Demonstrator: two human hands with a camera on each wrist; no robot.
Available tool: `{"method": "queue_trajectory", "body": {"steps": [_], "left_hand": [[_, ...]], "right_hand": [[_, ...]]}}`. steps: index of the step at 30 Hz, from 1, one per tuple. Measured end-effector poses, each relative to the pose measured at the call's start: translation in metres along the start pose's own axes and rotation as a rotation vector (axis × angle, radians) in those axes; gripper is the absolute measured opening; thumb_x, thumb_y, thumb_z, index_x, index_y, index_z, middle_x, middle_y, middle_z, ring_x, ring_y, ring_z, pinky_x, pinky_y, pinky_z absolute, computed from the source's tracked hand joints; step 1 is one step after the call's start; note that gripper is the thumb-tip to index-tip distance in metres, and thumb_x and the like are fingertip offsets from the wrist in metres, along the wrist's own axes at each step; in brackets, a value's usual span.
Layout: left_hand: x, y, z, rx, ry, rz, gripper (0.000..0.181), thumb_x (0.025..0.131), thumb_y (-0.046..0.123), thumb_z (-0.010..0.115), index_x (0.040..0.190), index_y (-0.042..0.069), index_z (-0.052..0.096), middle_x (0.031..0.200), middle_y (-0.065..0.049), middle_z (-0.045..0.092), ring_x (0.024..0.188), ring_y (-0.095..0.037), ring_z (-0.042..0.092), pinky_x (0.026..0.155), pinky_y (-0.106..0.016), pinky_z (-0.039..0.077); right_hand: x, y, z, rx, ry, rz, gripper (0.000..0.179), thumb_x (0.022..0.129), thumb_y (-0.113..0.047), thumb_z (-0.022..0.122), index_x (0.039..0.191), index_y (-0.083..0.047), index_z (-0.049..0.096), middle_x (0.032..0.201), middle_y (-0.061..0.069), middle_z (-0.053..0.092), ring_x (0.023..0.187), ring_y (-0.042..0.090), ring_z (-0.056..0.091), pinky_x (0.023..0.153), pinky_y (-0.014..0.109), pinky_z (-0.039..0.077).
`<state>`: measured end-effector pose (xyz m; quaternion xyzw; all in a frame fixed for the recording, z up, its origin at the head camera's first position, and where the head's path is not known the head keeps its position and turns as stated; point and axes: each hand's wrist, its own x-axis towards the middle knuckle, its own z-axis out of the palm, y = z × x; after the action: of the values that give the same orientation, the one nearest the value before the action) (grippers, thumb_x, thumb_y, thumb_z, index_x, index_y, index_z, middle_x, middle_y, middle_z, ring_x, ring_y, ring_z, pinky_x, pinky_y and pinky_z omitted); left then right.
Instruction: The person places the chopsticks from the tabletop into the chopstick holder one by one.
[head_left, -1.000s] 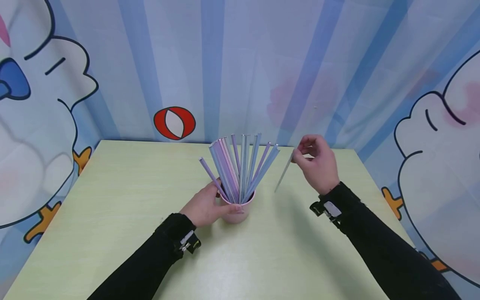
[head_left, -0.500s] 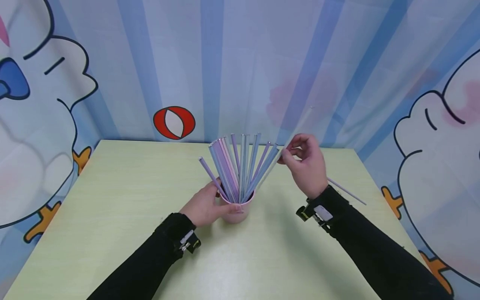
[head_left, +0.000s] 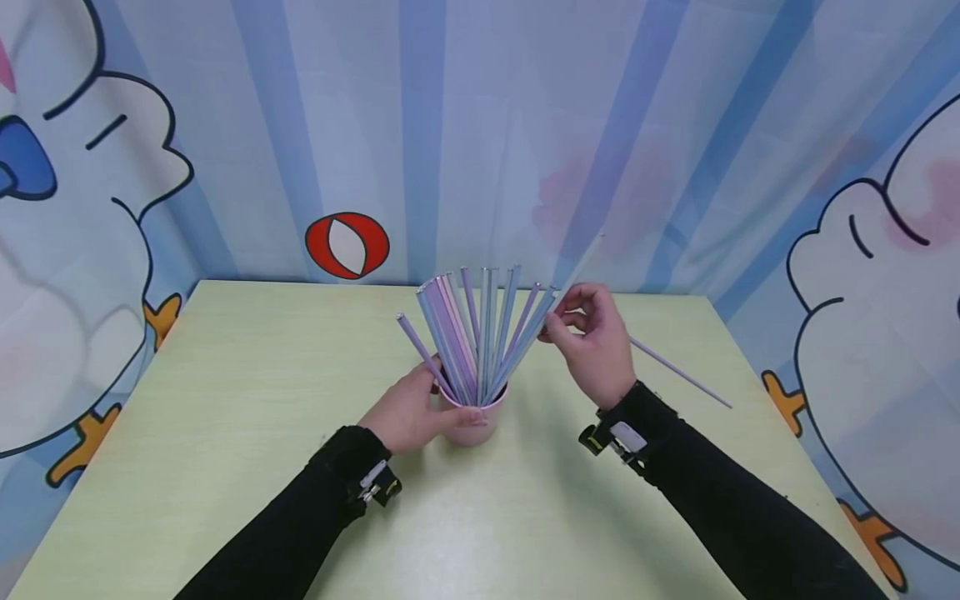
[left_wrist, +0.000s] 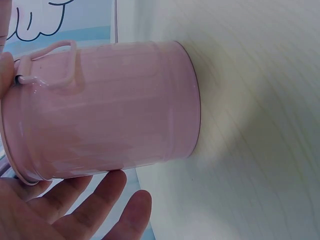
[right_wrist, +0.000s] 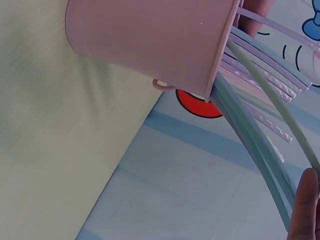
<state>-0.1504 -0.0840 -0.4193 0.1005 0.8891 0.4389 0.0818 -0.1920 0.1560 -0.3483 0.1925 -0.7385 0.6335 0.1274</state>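
A small pink bucket [head_left: 471, 432] with a wire-like side handle [left_wrist: 75, 65] stands upright on the table, holding several blue, purple and pink drinking straws [head_left: 459, 337]. My left hand [head_left: 420, 412] grips it near the rim from the left, thumb in front and fingers behind. To the right, my right hand [head_left: 596, 350] pinches a pale straw [head_left: 581, 265] that slants up past the fingers. In the right wrist view the pale straw [right_wrist: 272, 97] reaches down to the bucket's mouth, beside blue straws [right_wrist: 255, 142]. Its lower end is hidden by the rim.
A purple straw [head_left: 681, 372] lies on the pale wooden table [head_left: 225, 500], right of my right hand. A printed cartoon curtain [head_left: 480, 125] hangs behind the table's back edge and along its sides.
My right hand has moved left and slightly down with the pale straw, bringing its lower end to the bucket. The purple straw on the table has come into view. My left hand stays still.
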Motion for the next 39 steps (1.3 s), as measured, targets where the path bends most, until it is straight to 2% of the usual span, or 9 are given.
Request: {"method": "queue_trajectory", "body": {"steps": [11,22,27,34,39], "left_hand": [[0.000,-0.001,0.000,-0.018,-0.002,0.015,0.092,0.071,0.061,0.075,0.149,0.031,0.036,0.138,0.007,0.052,0.116,-0.019,0.054,0.101,-0.049,0.045],[0.000,0.000,0.000,-0.012,0.001,0.010,0.092,0.072,0.060,0.075,0.149,0.032,0.036,0.137,0.006,0.052,0.116,-0.019,0.054,0.100,-0.050,0.046],[0.000,-0.001,0.001,-0.005,0.000,0.014,0.093,0.071,0.061,0.075,0.150,0.031,0.035,0.137,0.005,0.052,0.115,-0.019,0.054,0.099,-0.050,0.046],[0.000,-0.001,0.001,-0.015,0.006,0.013,0.091,0.071,0.061,0.075,0.148,0.031,0.038,0.136,0.007,0.052,0.116,-0.019,0.054,0.099,-0.050,0.046],[0.000,-0.001,0.002,-0.009,0.011,0.014,0.091,0.070,0.061,0.075,0.148,0.032,0.038,0.136,0.007,0.053,0.116,-0.019,0.054,0.099,-0.050,0.046]], "right_hand": [[-0.010,0.009,0.006,-0.058,-0.017,0.089,0.029,0.091,0.000,0.064,0.114,0.003,0.045,0.100,0.015,0.057,0.078,0.018,0.066,0.072,0.026,0.060],[-0.020,0.023,0.011,-0.092,-0.052,0.164,0.029,0.091,-0.002,0.065,0.112,0.001,0.045,0.098,0.016,0.060,0.080,0.022,0.066,0.073,0.026,0.060],[-0.022,0.028,0.011,-0.092,-0.073,0.168,0.027,0.092,0.000,0.063,0.113,0.003,0.046,0.098,0.017,0.060,0.081,0.025,0.066,0.073,0.027,0.060],[-0.028,0.003,0.013,-0.117,-0.100,0.180,0.025,0.092,0.008,0.057,0.114,0.012,0.044,0.100,0.024,0.058,0.088,0.042,0.064,0.075,0.034,0.060],[-0.028,0.027,0.006,-0.137,-0.109,0.176,0.026,0.093,0.006,0.058,0.115,0.012,0.046,0.099,0.022,0.058,0.087,0.036,0.066,0.073,0.027,0.060]]}}
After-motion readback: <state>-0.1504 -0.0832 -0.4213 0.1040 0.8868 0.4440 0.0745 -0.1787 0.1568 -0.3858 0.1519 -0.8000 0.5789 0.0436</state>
